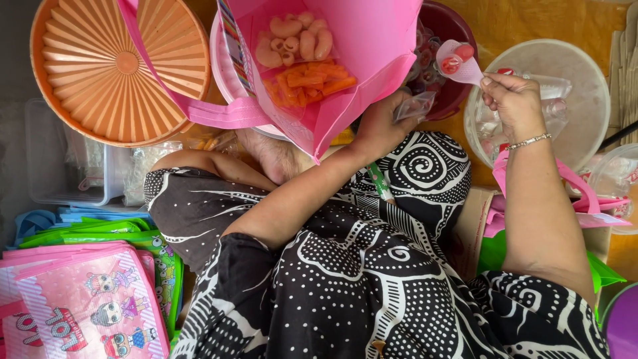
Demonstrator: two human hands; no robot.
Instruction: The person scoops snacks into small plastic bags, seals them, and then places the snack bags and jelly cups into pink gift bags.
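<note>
Pink gift bag [372,46] is hanging from the gripping left hand [382,123], while the right hand [512,100] is pinching one clear candy packet [458,63] beside it.

1. The open pink fabric bag [372,40] gapes wide; its mouth above the clear snack packets [302,60] is unblocked.
2. Right of the bag, a dark red bowl [458,26] and a clear round plastic tub [585,86] crowd the floor.
3. Left of the bag, an orange ribbed round lid [113,66] blocks passage.
</note>
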